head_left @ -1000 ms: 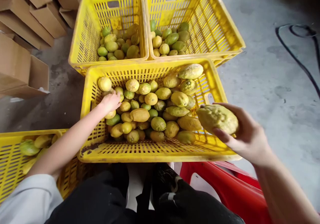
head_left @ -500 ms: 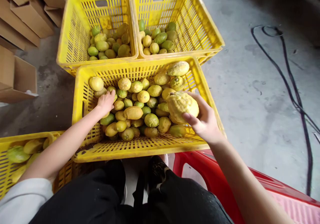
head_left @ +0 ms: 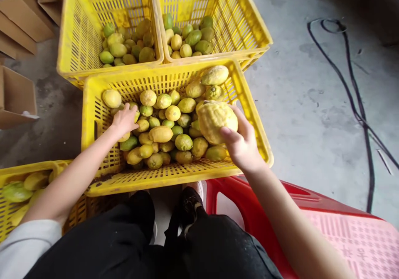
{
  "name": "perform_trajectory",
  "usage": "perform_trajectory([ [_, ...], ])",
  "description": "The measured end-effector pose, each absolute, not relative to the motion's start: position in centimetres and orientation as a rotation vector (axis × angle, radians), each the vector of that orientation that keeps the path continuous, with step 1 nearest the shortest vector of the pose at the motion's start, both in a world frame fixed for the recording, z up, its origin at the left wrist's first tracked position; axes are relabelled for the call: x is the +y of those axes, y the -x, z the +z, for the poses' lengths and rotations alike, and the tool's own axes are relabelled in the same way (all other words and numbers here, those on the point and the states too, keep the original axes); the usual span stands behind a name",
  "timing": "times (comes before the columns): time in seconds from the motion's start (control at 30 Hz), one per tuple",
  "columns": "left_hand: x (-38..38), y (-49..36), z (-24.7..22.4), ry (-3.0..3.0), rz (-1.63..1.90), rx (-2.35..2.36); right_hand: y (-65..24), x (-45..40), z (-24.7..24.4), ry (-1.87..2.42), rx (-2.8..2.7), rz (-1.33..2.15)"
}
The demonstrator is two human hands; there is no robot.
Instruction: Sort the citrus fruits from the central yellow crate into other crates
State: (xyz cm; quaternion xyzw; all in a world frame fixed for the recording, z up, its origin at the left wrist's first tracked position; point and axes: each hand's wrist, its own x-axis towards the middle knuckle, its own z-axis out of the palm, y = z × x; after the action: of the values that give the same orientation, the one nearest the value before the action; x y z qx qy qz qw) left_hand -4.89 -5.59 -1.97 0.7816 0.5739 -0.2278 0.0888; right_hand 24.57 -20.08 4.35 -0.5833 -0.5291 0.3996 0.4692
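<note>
My right hand (head_left: 245, 144) is wrapped round a large, bumpy, pale yellow citron (head_left: 216, 121), held above the right side of a yellow plastic crate (head_left: 146, 184). Smaller lemon-like fruits, green to yellow, fill much of that crate, among them an orange-yellow one (head_left: 161, 134) near the middle. At the crate's left side my left hand (head_left: 125, 119) rests on the fruit with its fingers apart, partly covering a yellow-green one. A round, pale yellow fruit (head_left: 112, 99) lies just behind this hand. Two more large, rough fruits, one of them a pale citron (head_left: 215, 75), lie at the back right corner.
Two yellow crates, a left one (head_left: 76, 34) and a right one (head_left: 246, 21), stand behind with more fruit. Another crate (head_left: 28, 167) is at lower left. Cardboard boxes (head_left: 25, 15) stand at far left. A red stool (head_left: 264, 212) is by my right leg; a black cable (head_left: 355, 88) lies on the floor.
The view has shifted, so the crates sit slightly further left and higher. My left hand's fingers have spread more over the fruit. The citron stays in my right hand.
</note>
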Motion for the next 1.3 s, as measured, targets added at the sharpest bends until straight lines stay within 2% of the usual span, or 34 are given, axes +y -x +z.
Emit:
perform_trajectory([
  [0.27, -5.5, 7.0, 1.1, -1.998, 0.046, 1.796, -22.0, -19.6, 3.5, 1.439, -1.107, 1.293],
  [0.37, -6.9, 8.5, 2.6, -1.692, 0.552, 1.662, -23.0, -19.5, 3.4, 1.422, -1.034, 1.437],
  [0.47, -8.6, 8.4, 3.6, -1.323, 0.767, 1.418, -23.5, -18.7, 3.8, 1.358, -0.972, 1.658],
  [0.6, -9.9, 6.0, 4.3, -0.887, 0.696, 1.091, -22.7, -16.7, 3.9, 1.197, -0.855, 1.899],
  [0.77, -10.5, 4.8, 4.3, -0.548, 0.675, 1.068, -21.7, -14.9, 2.6, 1.242, -0.561, 1.896],
  [0.97, -10.8, 5.1, 4.7, -0.41, 0.809, 1.137, -23.4, -15.3, 2.6, 1.186, -0.542, 1.983],
  [1.1, -11.2, 4.6, 4.8, -0.388, 0.891, 1.073, -23.2, -15.7, 2.6, 1.228, -0.408, 1.879],
  [1.3, -11.5, 4.9, 3.8, -0.437, 0.795, 0.959, -22.1, -16.6, 2.1, 1.202, -0.248, 1.926],
])
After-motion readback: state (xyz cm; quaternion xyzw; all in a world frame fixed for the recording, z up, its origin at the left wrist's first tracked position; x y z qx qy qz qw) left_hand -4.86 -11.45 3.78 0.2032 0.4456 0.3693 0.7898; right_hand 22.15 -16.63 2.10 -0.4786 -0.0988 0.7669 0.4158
